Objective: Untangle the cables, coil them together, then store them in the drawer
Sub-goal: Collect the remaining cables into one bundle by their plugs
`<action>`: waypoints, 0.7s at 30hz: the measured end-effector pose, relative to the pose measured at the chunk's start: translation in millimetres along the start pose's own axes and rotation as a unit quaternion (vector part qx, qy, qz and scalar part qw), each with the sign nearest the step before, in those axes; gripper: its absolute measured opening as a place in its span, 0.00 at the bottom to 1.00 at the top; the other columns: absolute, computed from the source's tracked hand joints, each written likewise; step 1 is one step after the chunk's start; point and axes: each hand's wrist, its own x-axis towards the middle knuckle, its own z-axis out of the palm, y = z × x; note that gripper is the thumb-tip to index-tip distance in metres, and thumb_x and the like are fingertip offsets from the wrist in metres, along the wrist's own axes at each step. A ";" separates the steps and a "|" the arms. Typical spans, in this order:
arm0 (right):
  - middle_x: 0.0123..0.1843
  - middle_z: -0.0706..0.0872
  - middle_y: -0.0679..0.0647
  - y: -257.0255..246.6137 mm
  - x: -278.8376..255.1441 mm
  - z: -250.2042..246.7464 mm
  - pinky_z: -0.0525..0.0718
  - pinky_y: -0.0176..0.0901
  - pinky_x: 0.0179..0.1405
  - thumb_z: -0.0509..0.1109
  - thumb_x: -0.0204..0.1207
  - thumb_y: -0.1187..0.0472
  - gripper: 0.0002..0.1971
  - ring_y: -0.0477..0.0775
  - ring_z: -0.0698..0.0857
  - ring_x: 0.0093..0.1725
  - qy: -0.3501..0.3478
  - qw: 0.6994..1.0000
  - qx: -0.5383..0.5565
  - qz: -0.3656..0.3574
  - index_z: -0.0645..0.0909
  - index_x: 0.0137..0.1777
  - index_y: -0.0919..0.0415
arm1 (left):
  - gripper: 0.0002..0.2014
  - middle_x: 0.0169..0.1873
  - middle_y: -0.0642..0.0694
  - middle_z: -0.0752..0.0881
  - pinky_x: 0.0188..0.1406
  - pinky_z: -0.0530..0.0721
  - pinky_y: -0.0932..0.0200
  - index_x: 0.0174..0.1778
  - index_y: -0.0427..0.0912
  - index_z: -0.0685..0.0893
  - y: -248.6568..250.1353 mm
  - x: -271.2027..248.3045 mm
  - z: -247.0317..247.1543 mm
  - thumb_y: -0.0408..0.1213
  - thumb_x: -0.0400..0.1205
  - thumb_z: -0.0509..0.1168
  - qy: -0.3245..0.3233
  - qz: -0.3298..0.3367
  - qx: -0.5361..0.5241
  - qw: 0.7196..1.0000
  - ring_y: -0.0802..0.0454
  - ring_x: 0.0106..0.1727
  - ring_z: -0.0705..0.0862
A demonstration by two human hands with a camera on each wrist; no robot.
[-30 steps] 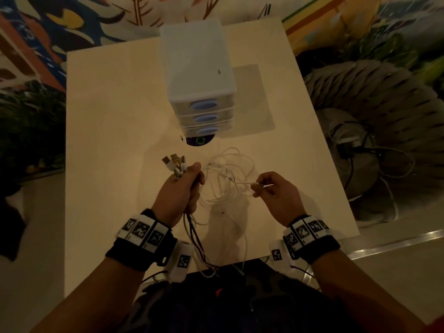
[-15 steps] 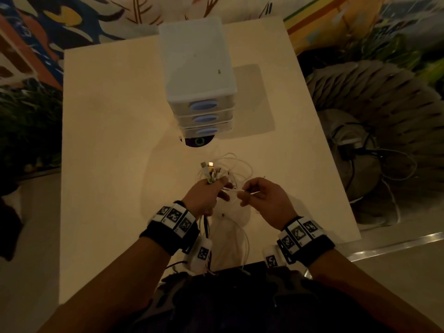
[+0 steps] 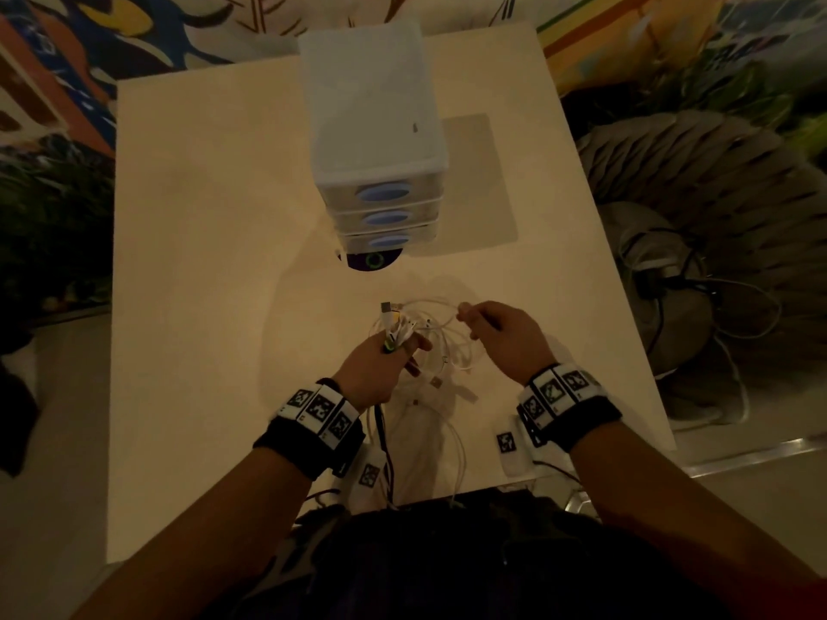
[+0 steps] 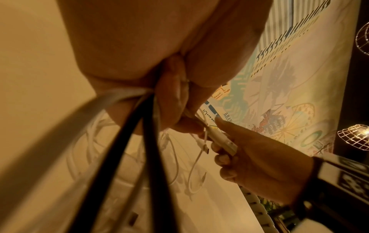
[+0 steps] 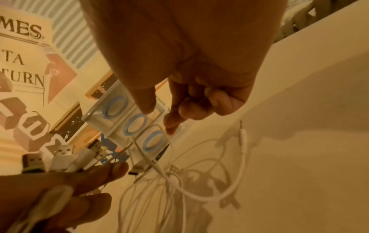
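A tangle of white cables (image 3: 441, 353) lies on the pale table (image 3: 201, 270) in front of me, with strands and one black cable hanging over the near edge. My left hand (image 3: 402, 346) grips a bunch of cable ends, their plugs (image 3: 394, 322) sticking up out of the fist; the right wrist view shows the plugs (image 5: 61, 157) fanned out. My right hand (image 3: 467, 313) pinches a white cable just right of that bunch, seen in the left wrist view holding a white connector (image 4: 224, 142). The white three-drawer unit (image 3: 376, 127) stands behind, all drawers closed.
A dark round disc (image 3: 373, 260) pokes out from under the drawer unit's front. Right of the table, on the floor, sits a grey woven pouf (image 3: 698, 181) with other cables and a charger (image 3: 662, 284). A patterned rug lies beyond the table.
My left hand carried the bunch of plugs to the right, toward the middle. My right hand came in close to it, then drew back slightly right and away from me with a white cable.
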 end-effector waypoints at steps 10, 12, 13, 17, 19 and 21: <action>0.42 0.91 0.47 -22.4 22.5 2.7 0.87 0.51 0.44 0.60 0.90 0.51 0.12 0.50 0.92 0.41 -0.023 0.989 0.135 -0.051 0.81 0.50 0.53 | 0.18 0.30 0.47 0.79 0.25 0.68 0.59 0.58 0.42 0.84 -2.9 2.6 -5.4 0.53 0.89 0.60 0.120 -0.027 -0.079 0.989 0.53 0.21 0.70; 0.39 0.89 0.48 -23.5 19.9 1.7 0.89 0.53 0.45 0.61 0.89 0.50 0.10 0.53 0.90 0.38 -0.015 0.987 0.140 -0.074 0.81 0.50 0.50 | 0.18 0.25 0.49 0.74 0.24 0.68 0.58 0.61 0.40 0.82 -4.7 2.6 -8.6 0.51 0.89 0.60 0.156 -0.017 -0.136 0.978 0.53 0.20 0.68; 0.38 0.88 0.48 -25.2 18.4 1.4 0.89 0.51 0.45 0.61 0.89 0.51 0.08 0.53 0.90 0.37 -0.014 0.986 0.142 -0.087 0.81 0.51 0.48 | 0.18 0.26 0.49 0.74 0.23 0.68 0.59 0.63 0.42 0.81 -4.2 2.3 -9.9 0.52 0.89 0.59 0.163 -0.010 -0.147 0.976 0.53 0.21 0.68; 0.42 0.87 0.49 -36.9 13.3 4.8 0.90 0.45 0.47 0.66 0.87 0.61 0.08 0.53 0.90 0.41 -0.035 0.969 0.217 -0.115 0.85 0.54 0.48 | 0.17 0.32 0.47 0.80 0.23 0.71 0.58 0.64 0.48 0.82 -1.2 1.3 -10.8 0.55 0.89 0.58 0.155 0.025 -0.134 0.978 0.51 0.23 0.70; 0.42 0.90 0.48 -45.4 9.8 8.0 0.91 0.51 0.51 0.69 0.85 0.67 0.09 0.55 0.92 0.44 -0.052 0.953 0.283 -0.100 0.88 0.53 0.54 | 0.15 0.32 0.47 0.81 0.21 0.70 0.59 0.61 0.50 0.83 2.1 -0.9 -7.5 0.55 0.89 0.58 0.134 0.047 -0.124 0.982 0.52 0.22 0.70; 0.42 0.92 0.50 -50.4 6.2 11.1 0.91 0.52 0.53 0.72 0.82 0.69 0.08 0.56 0.93 0.46 -0.052 0.944 0.311 -0.092 0.90 0.52 0.57 | 0.13 0.32 0.47 0.83 0.20 0.69 0.60 0.59 0.55 0.83 6.3 -3.6 -2.9 0.55 0.89 0.58 0.105 0.071 -0.121 0.984 0.53 0.19 0.69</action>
